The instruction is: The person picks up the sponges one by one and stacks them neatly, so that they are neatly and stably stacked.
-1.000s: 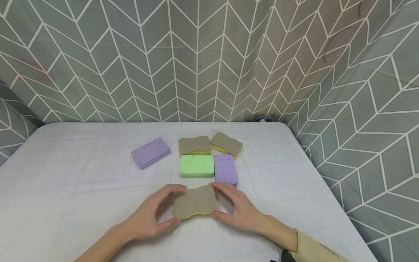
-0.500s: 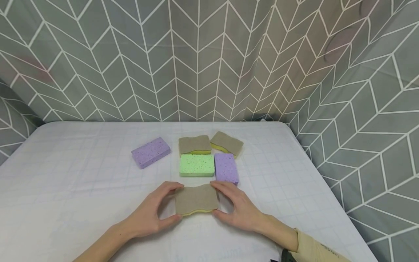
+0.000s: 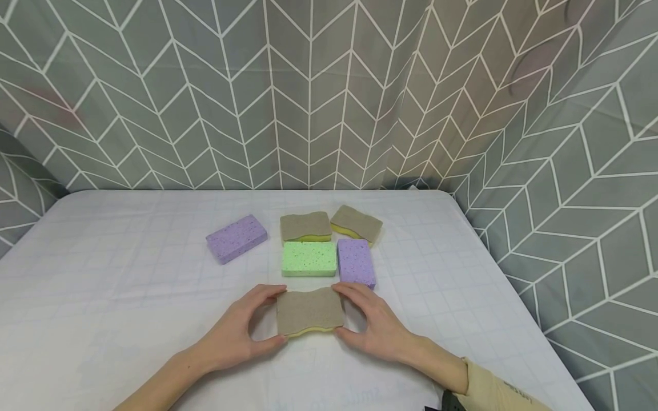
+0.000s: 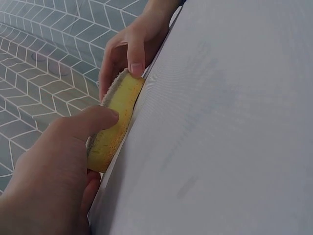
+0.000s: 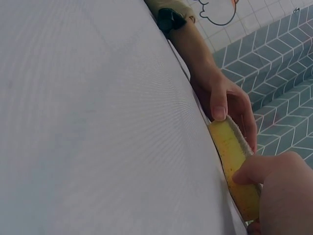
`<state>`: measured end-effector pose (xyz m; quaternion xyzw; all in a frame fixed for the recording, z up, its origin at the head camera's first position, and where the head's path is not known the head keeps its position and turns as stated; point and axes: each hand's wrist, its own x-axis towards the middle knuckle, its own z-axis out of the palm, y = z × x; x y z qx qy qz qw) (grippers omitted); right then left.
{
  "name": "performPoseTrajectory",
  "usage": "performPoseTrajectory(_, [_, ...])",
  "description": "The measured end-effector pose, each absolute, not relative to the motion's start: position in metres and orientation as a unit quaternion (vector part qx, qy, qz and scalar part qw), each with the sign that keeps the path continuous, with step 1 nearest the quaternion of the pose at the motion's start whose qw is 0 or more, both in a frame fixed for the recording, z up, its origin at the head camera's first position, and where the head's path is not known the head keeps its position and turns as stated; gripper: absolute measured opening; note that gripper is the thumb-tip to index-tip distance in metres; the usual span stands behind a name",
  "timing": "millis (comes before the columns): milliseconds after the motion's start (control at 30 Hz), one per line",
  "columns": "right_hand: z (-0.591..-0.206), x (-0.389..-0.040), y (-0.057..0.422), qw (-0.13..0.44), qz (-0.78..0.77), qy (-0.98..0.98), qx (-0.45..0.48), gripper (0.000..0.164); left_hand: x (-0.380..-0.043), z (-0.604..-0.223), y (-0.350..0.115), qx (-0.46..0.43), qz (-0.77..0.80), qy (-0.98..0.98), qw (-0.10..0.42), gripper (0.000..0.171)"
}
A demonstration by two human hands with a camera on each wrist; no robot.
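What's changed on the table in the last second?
The held sponge slid slightly forward and rightward; the right purple sponge seems nudged slightly right. The left hand and right hand keep their grip. The green sponge and left purple sponge stayed put.

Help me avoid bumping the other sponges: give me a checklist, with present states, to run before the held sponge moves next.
1. Left-hand grip secure on the held sponge: ok, thumb against its yellow near side.
2. Right-hand grip secure: ok, thumb against the same side.
3. Grey layer up: ok, yellow shows beneath it.
4. Way straight ahead free: not ok, the green sponge lies there, beyond a strip of white table.
5. Right fingers clear of the right purple sponge: cannot tell, they overlap in the head view.
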<state>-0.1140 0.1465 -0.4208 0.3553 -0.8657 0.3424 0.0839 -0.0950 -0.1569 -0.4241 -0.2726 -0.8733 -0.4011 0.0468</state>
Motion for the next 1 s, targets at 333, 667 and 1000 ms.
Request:
performPoseTrajectory(333, [-0.4201, -0.1139, 0.1457, 0.086, 0.338, -0.869, 0.351, 0.072, -0.0957, -0.4246, -0.1566, -0.265, -0.39, -0.88, 0.061, 0.079])
performPoseTrajectory(667, [-0.4218, -0.1151, 0.1458, 0.093, 0.338, -0.866, 0.358, 0.072, -0.0965, -0.4246, -0.1566, -0.265, -0.381, -0.884, 0.06, 0.076])
performPoseTrajectory(1000, [-0.4217, -0.1155, 0.1469, 0.09, 0.349, -0.861, 0.358, 0.07, -0.0973, -0.4265, -0.1567, -0.269, -0.375, -0.885, 0.068, 0.076])
